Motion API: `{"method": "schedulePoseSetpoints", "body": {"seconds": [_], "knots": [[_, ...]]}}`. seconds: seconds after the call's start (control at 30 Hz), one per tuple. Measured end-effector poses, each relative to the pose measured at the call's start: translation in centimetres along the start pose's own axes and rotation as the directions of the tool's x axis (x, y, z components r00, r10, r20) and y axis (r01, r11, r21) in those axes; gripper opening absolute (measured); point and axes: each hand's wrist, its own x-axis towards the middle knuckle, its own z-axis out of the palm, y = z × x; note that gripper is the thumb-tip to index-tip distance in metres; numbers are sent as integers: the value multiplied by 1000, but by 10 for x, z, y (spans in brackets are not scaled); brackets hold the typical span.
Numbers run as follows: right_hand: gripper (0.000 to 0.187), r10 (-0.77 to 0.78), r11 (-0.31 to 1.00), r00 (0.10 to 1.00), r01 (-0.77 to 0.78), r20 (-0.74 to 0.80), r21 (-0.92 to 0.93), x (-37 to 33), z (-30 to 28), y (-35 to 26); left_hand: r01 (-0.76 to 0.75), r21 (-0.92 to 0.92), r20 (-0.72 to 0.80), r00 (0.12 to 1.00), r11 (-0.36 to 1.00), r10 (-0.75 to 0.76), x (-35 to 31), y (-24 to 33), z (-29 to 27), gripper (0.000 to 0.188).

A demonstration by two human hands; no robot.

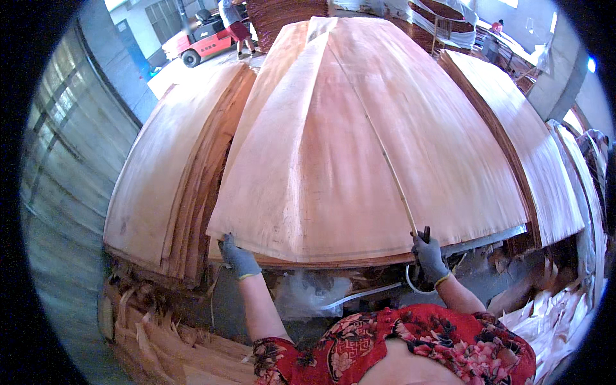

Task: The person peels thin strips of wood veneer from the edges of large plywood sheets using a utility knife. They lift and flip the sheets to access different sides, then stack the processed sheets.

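A large pale pinkish wood veneer sheet [385,128] lies on the stack in front of me, with a raised fold running lengthwise left of its middle. My left hand [240,258], in a grey glove, is closed on the near left corner of the sheet. In its own grey glove, my right hand [431,258] grips the near end of a long thin stick [389,165] at the near edge. The stick stretches away over the sheet to its far end. A short dark piece shows at the right fingers; I cannot tell what it is.
Veneer stacks stand at left [160,160] and right [520,135]. Below the near edge are a white hose [366,295] and clear plastic. Veneer scraps [160,340] lie at lower left. A red forklift [202,45] and a person [232,19] are at the far left.
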Motion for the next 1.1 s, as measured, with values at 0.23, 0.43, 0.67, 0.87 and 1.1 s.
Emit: {"method": "schedulePoseSetpoints", "body": {"seconds": [0.23, 0.43, 0.67, 0.87, 1.1], "knots": [[31, -395, 620, 919, 272, 7, -736, 44, 16, -23, 101, -56, -68, 992, 993, -105, 47, -29, -71, 36], [22, 35, 952, 991, -72, -127, -297, 30, 7, -18, 156, -85, -169, 971, 984, -169, 32, -41, -88, 28], [29, 160, 983, 983, -151, -86, 100, 6, -54, 57, 189, -218, -63, 976, 957, -207, 16, -30, -85, 37], [29, 352, 905, 936, -346, 23, 247, -3, -57, 43, 258, -3, -6, 966, 966, -258, -1, -34, -59, 56], [32, 469, 817, 876, -479, 115, 322, 1, -53, 31, 206, 300, -99, 978, 931, -184, -9, 32, 10, 51]]}}
